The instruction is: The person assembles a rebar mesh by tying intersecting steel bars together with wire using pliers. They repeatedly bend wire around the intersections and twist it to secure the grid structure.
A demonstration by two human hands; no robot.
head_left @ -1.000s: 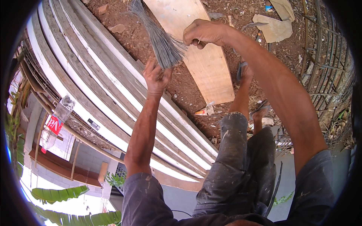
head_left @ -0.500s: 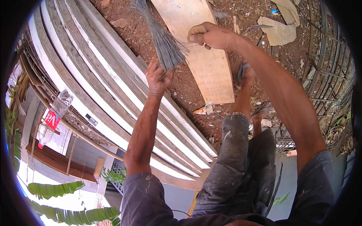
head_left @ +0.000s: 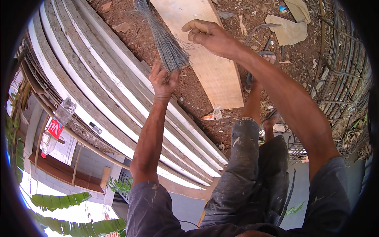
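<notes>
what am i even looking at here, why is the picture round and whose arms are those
It is one view from a fisheye camera worn on a person's head, looking down, so straight edges bend. The arms are that person's own. The left hand has its grip closed around a bundle of thin grey wires. The right hand pinches a single wire strand pulled from it. Below lie red dirt ground, a wooden plank, long white-edged boards and a rebar cage at right.
</notes>
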